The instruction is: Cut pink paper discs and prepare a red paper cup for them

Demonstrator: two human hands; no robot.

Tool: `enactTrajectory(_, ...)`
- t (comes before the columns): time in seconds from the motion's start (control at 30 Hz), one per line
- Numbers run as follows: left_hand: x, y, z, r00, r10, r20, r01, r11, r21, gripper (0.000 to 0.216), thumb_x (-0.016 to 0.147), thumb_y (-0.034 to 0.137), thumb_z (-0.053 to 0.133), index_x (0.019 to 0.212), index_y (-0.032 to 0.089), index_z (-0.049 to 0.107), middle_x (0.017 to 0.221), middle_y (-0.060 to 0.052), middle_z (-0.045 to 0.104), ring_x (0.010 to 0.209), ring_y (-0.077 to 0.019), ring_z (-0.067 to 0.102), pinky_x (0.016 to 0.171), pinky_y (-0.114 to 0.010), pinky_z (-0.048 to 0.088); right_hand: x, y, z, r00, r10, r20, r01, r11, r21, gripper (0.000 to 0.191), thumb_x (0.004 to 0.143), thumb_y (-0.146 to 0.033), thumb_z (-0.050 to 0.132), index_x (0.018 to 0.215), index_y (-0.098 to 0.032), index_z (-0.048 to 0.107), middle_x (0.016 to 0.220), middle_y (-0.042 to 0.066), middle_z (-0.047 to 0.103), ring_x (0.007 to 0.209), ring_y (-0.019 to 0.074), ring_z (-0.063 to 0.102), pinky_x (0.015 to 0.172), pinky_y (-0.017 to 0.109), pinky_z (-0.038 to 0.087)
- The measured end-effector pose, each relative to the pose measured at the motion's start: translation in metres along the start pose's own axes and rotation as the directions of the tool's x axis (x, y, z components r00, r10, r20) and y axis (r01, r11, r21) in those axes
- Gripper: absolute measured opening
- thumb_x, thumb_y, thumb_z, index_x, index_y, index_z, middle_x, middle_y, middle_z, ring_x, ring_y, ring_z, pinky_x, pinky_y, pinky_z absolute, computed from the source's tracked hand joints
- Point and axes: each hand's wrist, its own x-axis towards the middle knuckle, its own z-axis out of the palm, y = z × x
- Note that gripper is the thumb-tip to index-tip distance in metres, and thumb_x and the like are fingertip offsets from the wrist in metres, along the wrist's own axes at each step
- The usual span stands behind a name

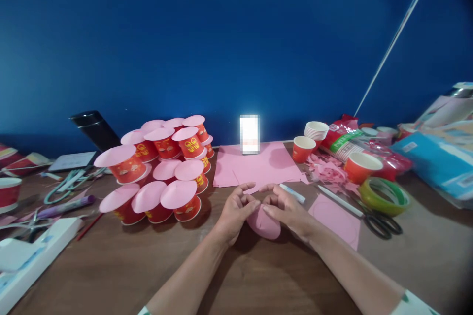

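Observation:
Between my two hands, low over the front middle of the table, is a round pink paper piece (266,226). My left hand (238,211) pinches its left side with thumb and fingers. On the other side my right hand (284,209) grips it in the same way, thumb on top. The upper part of the paper is hidden behind my fingers. Behind my hands lie pink paper sheets (262,160). Just past my right hand is a white glue stick or marker (292,193), partly covered. A square pink sheet (334,219) with a faint curved line lies to the right.
Several red paper cups (190,209) with pink discs on top stand stacked at left. Scissors (382,224), a tape roll (384,196), paper scraps (327,170) and more cups (304,150) are at right. A power strip (48,256) lies front left.

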Motion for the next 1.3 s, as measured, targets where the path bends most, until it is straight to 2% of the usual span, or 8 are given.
enactTrajectory(0.2, -0.002, 0.003, 0.004, 1.0, -0.014, 0.002, 0.014, 1.0, 0.003, 0.057, 0.069, 0.027, 0.072, 0.119, 0.018, 0.047, 0.065, 0.005, 0.052, 0.057, -0.0061, 0.048, 0.059, -0.019, 0.036, 0.002, 0.003, -0.002, 1.0, 0.024, -0.017, -0.023, 0.997, 0.075, 0.036, 0.075, -0.031, 0.067, 0.105, -0.024, 0.049, 0.065, -0.007, 0.049, 0.054, 0.0079, 0.042, 0.051, 0.021, 0.028)
enactTrajectory(0.4, -0.004, 0.006, 0.004, 0.989, -0.118, 0.085, 0.115, 0.993, 0.032, 0.06, 0.068, 0.027, 0.074, 0.121, 0.016, 0.048, 0.067, 0.002, 0.056, 0.062, -0.0096, 0.053, 0.062, -0.022, 0.039, 0.002, 0.003, -0.004, 0.998, 0.052, -0.025, -0.049, 0.992, 0.119, 0.037, 0.076, -0.029, 0.067, 0.108, -0.024, 0.049, 0.067, -0.006, 0.052, 0.057, 0.0097, 0.049, 0.054, 0.021, 0.035)
enactTrajectory(0.57, -0.004, 0.004, 0.004, 0.992, -0.105, 0.069, 0.105, 0.994, 0.011, 0.059, 0.064, 0.026, 0.076, 0.117, 0.017, 0.052, 0.063, 0.004, 0.053, 0.056, -0.0071, 0.049, 0.058, -0.02, 0.037, 0.002, 0.003, -0.002, 0.998, 0.032, -0.054, -0.027, 0.996, 0.089, 0.035, 0.076, -0.033, 0.066, 0.107, -0.023, 0.052, 0.066, -0.006, 0.054, 0.06, 0.0117, 0.054, 0.059, 0.025, 0.04)
enactTrajectory(0.7, -0.003, 0.003, 0.004, 0.993, -0.112, 0.043, 0.112, 0.994, 0.007, 0.057, 0.066, 0.028, 0.075, 0.117, 0.018, 0.052, 0.071, 0.0, 0.059, 0.064, -0.0106, 0.056, 0.063, -0.022, 0.04, 0.003, 0.006, -0.003, 0.997, 0.038, -0.07, -0.028, 0.99, 0.139, 0.036, 0.075, -0.032, 0.067, 0.107, -0.024, 0.051, 0.068, -0.006, 0.055, 0.061, 0.0112, 0.055, 0.06, 0.024, 0.041)
enactTrajectory(0.87, -0.003, 0.003, 0.003, 0.986, -0.165, 0.028, 0.164, 0.986, 0.026, 0.04, 0.065, 0.031, 0.075, 0.099, 0.017, 0.059, 0.082, -0.003, 0.063, 0.067, -0.0111, 0.056, 0.061, -0.021, 0.04, 0.004, 0.009, -0.003, 0.994, -0.008, -0.105, 0.023, 0.99, 0.137, 0.036, 0.077, -0.029, 0.065, 0.108, -0.023, 0.049, 0.069, -0.006, 0.055, 0.061, 0.0104, 0.053, 0.059, 0.023, 0.039)
enactTrajectory(1.0, -0.004, 0.003, 0.004, 0.98, -0.196, 0.037, 0.195, 0.98, 0.025, 0.031, 0.063, 0.035, 0.076, 0.081, 0.013, 0.061, 0.073, -0.002, 0.061, 0.06, -0.0092, 0.053, 0.057, -0.02, 0.039, 0.004, 0.005, 0.001, 0.991, -0.063, -0.114, 0.068, 0.997, 0.037, 0.036, 0.076, -0.033, 0.066, 0.106, -0.023, 0.05, 0.067, -0.005, 0.054, 0.06, 0.0107, 0.051, 0.057, 0.023, 0.038)
enactTrajectory(1.13, -0.003, 0.003, 0.002, 0.981, -0.194, 0.033, 0.194, 0.981, -0.015, 0.029, 0.062, 0.031, 0.077, 0.079, 0.013, 0.061, 0.07, -0.001, 0.06, 0.059, -0.0081, 0.051, 0.058, -0.02, 0.039, -0.002, -0.006, 0.001, 0.975, -0.129, -0.183, 0.107, 0.987, -0.123, 0.029, 0.078, -0.035, 0.063, 0.101, -0.021, 0.053, 0.07, -0.003, 0.057, 0.065, 0.0125, 0.053, 0.061, 0.025, 0.041)
enactTrajectory(1.3, 0.0, 0.004, -0.002, 0.987, -0.158, -0.01, 0.158, 0.987, -0.036, 0.028, 0.063, 0.032, 0.076, 0.077, 0.014, 0.061, 0.068, 0.0, 0.058, 0.058, -0.0073, 0.05, 0.055, -0.019, 0.04, -0.046, -0.021, -0.037, 0.94, -0.232, -0.25, 0.078, 0.859, -0.507, 0.019, 0.083, -0.034, 0.056, 0.098, -0.023, 0.059, 0.089, 0.003, 0.065, 0.082, 0.0191, 0.06, 0.071, 0.03, 0.047)
